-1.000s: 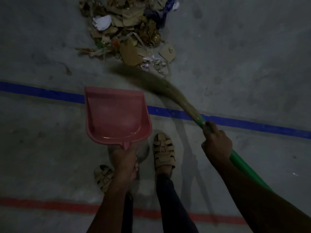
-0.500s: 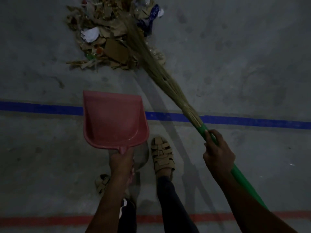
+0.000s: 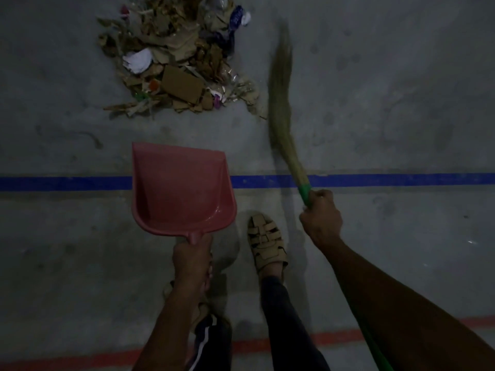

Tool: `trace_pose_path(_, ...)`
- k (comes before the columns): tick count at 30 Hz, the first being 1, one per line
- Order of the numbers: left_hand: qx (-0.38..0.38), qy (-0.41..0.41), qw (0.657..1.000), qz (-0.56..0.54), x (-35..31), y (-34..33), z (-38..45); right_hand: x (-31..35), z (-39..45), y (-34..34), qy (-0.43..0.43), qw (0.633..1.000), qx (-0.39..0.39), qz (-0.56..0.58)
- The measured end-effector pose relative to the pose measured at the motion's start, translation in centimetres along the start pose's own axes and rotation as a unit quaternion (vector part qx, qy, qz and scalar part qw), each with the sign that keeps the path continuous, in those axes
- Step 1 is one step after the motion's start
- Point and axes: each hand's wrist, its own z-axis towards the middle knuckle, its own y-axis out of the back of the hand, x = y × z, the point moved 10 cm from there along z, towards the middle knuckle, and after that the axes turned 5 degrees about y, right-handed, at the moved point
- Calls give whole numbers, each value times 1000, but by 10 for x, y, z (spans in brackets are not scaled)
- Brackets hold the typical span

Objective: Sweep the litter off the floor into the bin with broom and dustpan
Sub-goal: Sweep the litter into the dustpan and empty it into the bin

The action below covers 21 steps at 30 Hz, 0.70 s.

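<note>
dim concrete floor (image 3: 401, 116), perhaps unlabelled litter (image 3: 176, 65)

Floor (image 3: 388, 108): grey concrete, stained, dimly lit. Blue line (image 3: 67, 183) across mid-frame; red line (image 3: 80, 362) along bottom edge, possibly painted.

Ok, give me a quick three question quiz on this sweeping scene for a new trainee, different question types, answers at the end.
1. True or false: the dustpan already holds litter.
2. Which hand grips the broom? A) left hand B) right hand C) both
3. Fill in: the pile of litter lies beyond the ____ floor line, on the far side from the person's sandal.

Key
1. False; its pan shows bare.
2. B; the right hand grips the green handle, while the left hand holds the dustpan.
3. blue
</note>
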Motion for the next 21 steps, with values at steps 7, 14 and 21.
trace_pose_path(7,13,3,1000,-11,-13,44,6,83,-14,-4,57,994,-14,92)
trace_pose_path(14,14,11,1000,-18,-49,105,14,128,-45,51,125,981,-134,67)
trace_pose_path(21,45,19,998,-29,-93,130,28,197,-5,78,186,972,-144,-15)
